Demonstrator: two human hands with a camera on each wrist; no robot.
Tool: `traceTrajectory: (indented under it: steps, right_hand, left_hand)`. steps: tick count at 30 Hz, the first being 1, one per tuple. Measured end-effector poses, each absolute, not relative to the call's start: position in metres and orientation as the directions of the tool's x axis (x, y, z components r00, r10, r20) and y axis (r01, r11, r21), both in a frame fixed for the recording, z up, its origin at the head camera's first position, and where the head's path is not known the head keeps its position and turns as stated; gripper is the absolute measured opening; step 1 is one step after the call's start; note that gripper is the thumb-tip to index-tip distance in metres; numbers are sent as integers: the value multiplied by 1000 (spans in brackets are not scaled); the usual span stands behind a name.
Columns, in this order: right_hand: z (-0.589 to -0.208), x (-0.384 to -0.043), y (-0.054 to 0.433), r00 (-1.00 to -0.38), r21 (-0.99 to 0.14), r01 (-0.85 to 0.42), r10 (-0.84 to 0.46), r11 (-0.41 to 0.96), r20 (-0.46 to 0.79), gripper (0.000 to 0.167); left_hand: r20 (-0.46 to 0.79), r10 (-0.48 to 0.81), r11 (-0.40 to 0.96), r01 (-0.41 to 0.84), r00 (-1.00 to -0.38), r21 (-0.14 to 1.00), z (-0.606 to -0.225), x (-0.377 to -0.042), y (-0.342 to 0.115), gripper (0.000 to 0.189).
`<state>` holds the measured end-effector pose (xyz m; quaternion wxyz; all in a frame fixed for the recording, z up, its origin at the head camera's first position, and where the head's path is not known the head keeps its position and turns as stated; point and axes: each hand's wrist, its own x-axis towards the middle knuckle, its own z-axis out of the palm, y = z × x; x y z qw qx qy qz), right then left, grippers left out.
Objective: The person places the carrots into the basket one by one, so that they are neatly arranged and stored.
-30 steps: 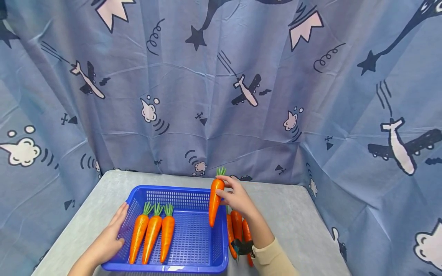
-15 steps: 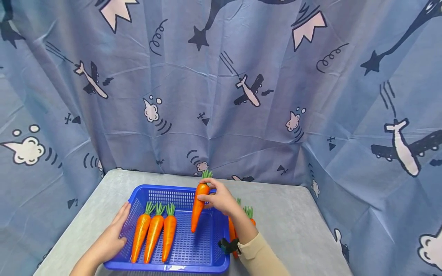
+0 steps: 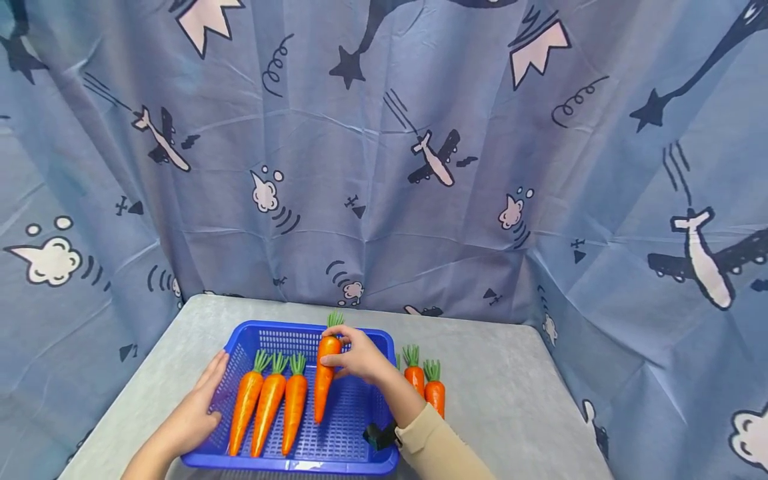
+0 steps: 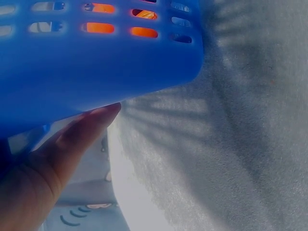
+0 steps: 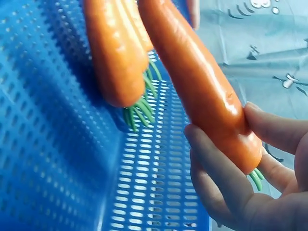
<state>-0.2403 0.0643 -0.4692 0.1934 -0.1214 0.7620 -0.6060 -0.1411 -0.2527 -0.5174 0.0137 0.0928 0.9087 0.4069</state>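
Note:
My right hand (image 3: 358,357) pinches an orange carrot with green tops (image 3: 324,381) near its thick end, holding it over the blue basket (image 3: 353,460). In the right wrist view, thumb and fingers close on the same carrot (image 5: 202,77). Three carrots lie side by side in the basket's left half, the nearest to the held one being the rightmost carrot (image 3: 294,415). My left hand (image 3: 191,415) rests with straight fingers against the basket's left side. In the left wrist view a digit (image 4: 82,132) touches the blue basket wall (image 4: 106,62).
Several more carrots lie on the grey table (image 3: 498,393) right of the basket, such as one carrot (image 3: 435,395), partly hidden by my right forearm. A patterned blue curtain (image 3: 384,220) hangs behind and beside the table.
My right hand has carried the carrot leftward and lower, from above the basket's right rim to over its middle, beside the three carrots. The left hand stays at the basket's side.

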Motion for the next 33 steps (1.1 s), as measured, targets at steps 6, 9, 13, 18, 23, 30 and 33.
traceTrajectory:
  steps: [6, 9, 13, 18, 23, 30, 33]
  right_hand:
    - [-480, -237, 56, -885, -956, 58, -428, 289, -183, 46]
    - [-484, -236, 51, -880, -948, 47, -435, 316, -188, 47]
    - [-486, -235, 47, -875, -937, 24, -445, 350, -188, 46]
    - [-488, -231, 44, -866, -914, 25, -448, 405, -222, 46]
    - [-493, -227, 40, -861, -885, 39, -433, 465, -266, 43]
    - [-501, -225, 37, -846, -849, 86, -412, 521, -338, 42]
    - [-502, -225, 37, -841, -843, 105, -406, 527, -358, 45]
  left_hand:
    - [29, 183, 659, 144, -983, 738, -516, -143, -251, 101]
    - [21, 184, 659, 139, -983, 739, -516, -143, -251, 101]
    - [15, 185, 657, 135, -983, 741, -516, -142, -252, 101]
    - [21, 184, 651, 138, -983, 746, -514, -142, -252, 101]
    - [30, 186, 651, 145, -982, 745, -516, -141, -251, 100]
    - [42, 185, 636, 153, -982, 756, -518, -140, -252, 101]
    - [48, 185, 637, 158, -981, 754, -518, -140, -252, 101]
